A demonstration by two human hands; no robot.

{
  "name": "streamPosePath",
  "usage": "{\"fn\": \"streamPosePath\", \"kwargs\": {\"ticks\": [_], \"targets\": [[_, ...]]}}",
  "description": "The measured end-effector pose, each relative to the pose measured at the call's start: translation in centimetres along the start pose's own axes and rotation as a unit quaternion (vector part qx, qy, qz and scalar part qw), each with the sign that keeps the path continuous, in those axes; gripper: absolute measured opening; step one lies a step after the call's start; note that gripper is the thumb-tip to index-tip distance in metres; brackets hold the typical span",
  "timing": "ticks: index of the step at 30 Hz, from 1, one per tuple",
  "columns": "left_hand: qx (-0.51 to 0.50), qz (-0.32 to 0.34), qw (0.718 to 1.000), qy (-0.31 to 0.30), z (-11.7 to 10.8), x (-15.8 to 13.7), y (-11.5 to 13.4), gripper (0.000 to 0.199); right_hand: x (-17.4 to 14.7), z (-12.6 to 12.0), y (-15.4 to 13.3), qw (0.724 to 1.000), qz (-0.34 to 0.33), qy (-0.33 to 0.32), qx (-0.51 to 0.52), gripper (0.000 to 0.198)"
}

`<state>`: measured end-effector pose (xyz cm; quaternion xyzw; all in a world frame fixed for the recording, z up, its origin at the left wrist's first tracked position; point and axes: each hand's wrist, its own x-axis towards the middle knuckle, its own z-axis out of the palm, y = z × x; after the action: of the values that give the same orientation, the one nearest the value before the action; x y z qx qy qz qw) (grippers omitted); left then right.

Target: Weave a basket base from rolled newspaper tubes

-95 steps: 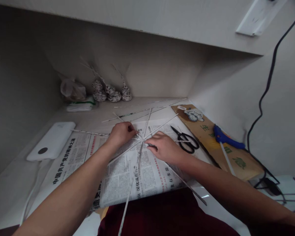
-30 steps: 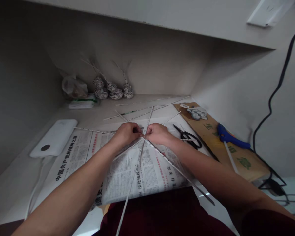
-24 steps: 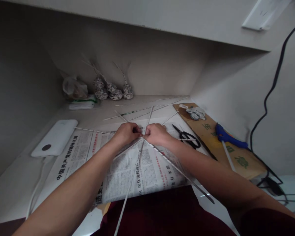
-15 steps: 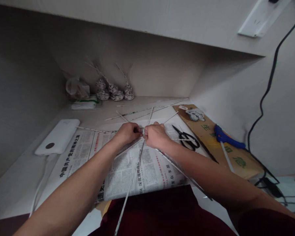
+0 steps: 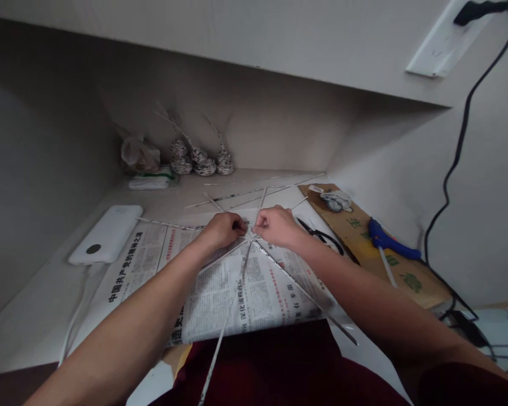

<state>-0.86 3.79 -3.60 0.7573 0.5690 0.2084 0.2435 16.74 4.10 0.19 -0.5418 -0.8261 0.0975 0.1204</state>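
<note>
Thin rolled newspaper sticks (image 5: pixel 288 274) cross in a star shape over the spread newspaper (image 5: pixel 211 304), their ends fanning out on all sides. My left hand (image 5: pixel 225 230) is closed in a pinch just left of the crossing point, on a stick. On the right of the crossing, my right hand (image 5: pixel 275 225) pinches another stick, thumb against forefinger. A small gap between the fingertips shows part of the crossing. One long stick (image 5: pixel 218 349) runs down towards my dark red clothing. Both hands partly hide the sticks they hold.
Black-handled scissors (image 5: pixel 331 239) lie beside my right forearm. Farther right are a blue glue gun (image 5: pixel 392 241) and brown cardboard (image 5: pixel 355 225). A white power bank (image 5: pixel 105 235) sits left. Woven gourd shapes (image 5: pixel 204 163) and loose sticks (image 5: pixel 228 195) lie at the back.
My right hand has drawn slightly away from the crossing, uncovering its middle. A stick beneath my right wrist no longer shows over the scissors. The view has shifted a little.
</note>
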Motion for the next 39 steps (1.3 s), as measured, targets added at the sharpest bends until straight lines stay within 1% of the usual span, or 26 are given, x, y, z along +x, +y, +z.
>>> {"fn": "streamPosePath", "kwargs": {"ticks": [2,8,10,15,17,20,22,24,27,29,31,33,36,39], "targets": [[0.004,0.002,1.0,-0.003,-0.1,0.0,0.1,0.019,0.1,0.5,-0.2,1.0,0.005,-0.02,-0.001,0.01],[0.015,0.012,1.0,-0.011,-0.2,0.0,0.0,0.02,0.3,2.2,-0.3,0.999,0.032,-0.041,-0.009,0.008],[0.014,0.021,1.0,-0.016,-0.2,0.1,-0.2,0.019,0.1,2.5,-0.3,0.999,0.021,-0.038,-0.018,0.009],[0.001,0.035,0.999,-0.029,-0.2,0.1,-0.6,0.024,-0.3,3.0,-0.7,0.997,-0.037,0.007,-0.073,0.01],[-0.001,0.033,0.999,-0.032,-0.2,0.1,-0.6,0.026,-0.2,2.7,-0.3,0.999,-0.025,-0.011,-0.039,0.008],[0.009,0.031,0.999,-0.033,-0.5,0.0,-0.7,0.025,0.3,1.7,1.6,0.994,0.023,-0.048,0.097,0.013],[0.036,0.025,0.999,-0.026,-0.7,-0.1,-0.7,0.021,0.4,1.0,3.2,0.985,0.036,-0.011,0.167,0.017],[0.068,0.016,0.997,-0.025,-1.0,-0.1,-0.6,0.018,0.2,0.8,4.6,0.978,0.042,0.015,0.206,0.019],[0.09,0.006,0.995,-0.046,-1.2,-0.2,-0.7,0.014,-0.5,1.3,5.5,0.973,0.039,0.015,0.226,0.017],[0.095,0.016,0.994,-0.059,-1.1,-0.1,-0.7,0.012,-0.8,1.8,5.4,0.974,0.034,0.014,0.224,0.018],[0.11,0.033,0.992,-0.06,-1.0,-0.1,-0.7,0.012,-1.0,2.2,5.0,0.976,0.034,0.014,0.212,0.018],[0.133,0.055,0.989,-0.043,-0.9,-0.2,-0.4,0.011,-0.9,2.2,4.5,0.981,0.035,0.012,0.188,0.02],[0.177,0.096,0.979,0.0,-1.1,-0.8,0.5,0.015,-0.5,1.8,4.0,0.993,0.03,0.015,0.117,0.025],[0.219,0.137,0.966,0.026,-1.6,-1.5,1.7,0.016,0.0,1.2,3.6,0.999,0.035,0.003,0.027,0.04]]}}
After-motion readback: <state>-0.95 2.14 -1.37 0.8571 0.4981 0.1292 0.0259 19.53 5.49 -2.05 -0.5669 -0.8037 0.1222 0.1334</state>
